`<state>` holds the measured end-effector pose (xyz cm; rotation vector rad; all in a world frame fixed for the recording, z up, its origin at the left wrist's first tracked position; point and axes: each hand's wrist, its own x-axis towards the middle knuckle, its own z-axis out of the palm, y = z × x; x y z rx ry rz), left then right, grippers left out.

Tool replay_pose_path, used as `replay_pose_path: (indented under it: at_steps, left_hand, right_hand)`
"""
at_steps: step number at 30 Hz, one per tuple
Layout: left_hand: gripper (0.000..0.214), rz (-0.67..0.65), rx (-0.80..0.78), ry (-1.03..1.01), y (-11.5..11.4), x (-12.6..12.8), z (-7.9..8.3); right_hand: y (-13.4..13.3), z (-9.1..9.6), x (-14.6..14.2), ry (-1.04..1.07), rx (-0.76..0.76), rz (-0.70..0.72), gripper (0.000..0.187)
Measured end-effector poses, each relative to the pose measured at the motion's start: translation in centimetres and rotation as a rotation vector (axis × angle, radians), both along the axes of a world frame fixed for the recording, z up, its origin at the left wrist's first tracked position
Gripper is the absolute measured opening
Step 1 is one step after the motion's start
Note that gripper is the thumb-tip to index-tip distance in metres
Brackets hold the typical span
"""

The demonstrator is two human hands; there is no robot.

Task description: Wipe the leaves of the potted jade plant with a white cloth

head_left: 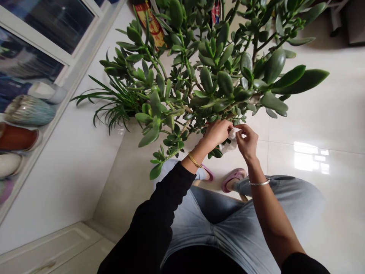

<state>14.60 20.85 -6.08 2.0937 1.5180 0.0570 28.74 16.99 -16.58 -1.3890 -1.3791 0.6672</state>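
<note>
A large jade plant (207, 82) with thick green leaves fills the space in front of me. At its lower edge, my left hand (218, 133) is closed, its thumb and fingers on a crumpled white tissue (234, 134). Leaves hide part of its fingertips. Close on its right, my right hand (247, 142) pinches the other side of the tissue between thumb and fingers. A loose part of the tissue hangs below the two hands. Small leaves (216, 153) sit just beneath my left hand.
A spider-like plant (116, 101) with long narrow leaves stands at the left by the white wall (71, 152). Several pots, including a brown pot (18, 137), line the windowsill. A red and yellow package (151, 24) is behind the jade plant. Glossy tiles (336, 114) cover the floor.
</note>
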Motion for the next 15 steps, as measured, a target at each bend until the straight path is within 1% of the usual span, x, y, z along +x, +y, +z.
replay_pose_path:
  at_steps: [2, 4, 7, 9, 11, 15]
  left_hand:
    - [0.036, 0.007, -0.002, -0.023, 0.0, 0.0, -0.1]
    - [0.032, 0.022, -0.009, -0.037, 0.1, 0.0, -0.2]
    - [0.024, 0.036, -0.018, -0.053, -0.1, 0.1, -0.4]
    - [0.018, 0.035, -0.014, -0.069, -0.1, 0.1, -0.4]
    - [0.015, 0.037, -0.007, -0.080, -0.2, 0.1, -0.5]
    - [0.010, 0.034, 0.010, -0.069, -0.1, 0.0, -0.7]
  right_hand:
    - [0.0, 0.0, 0.0, -0.004, -0.030, -0.023, 0.019]
    - [-0.1, -0.1, 0.2, 0.023, -0.058, -0.082, 0.019]
    - [-0.2, -0.3, 0.6, 0.143, -0.080, -0.220, 0.018]
    - [0.0, -0.4, 0.9, 0.220, -0.096, -0.255, 0.016]
    - [0.5, -0.4, 1.0, 0.262, -0.146, -0.198, 0.016]
    - [1.9, -0.3, 1.0, 0.274, -0.262, -0.013, 0.016]
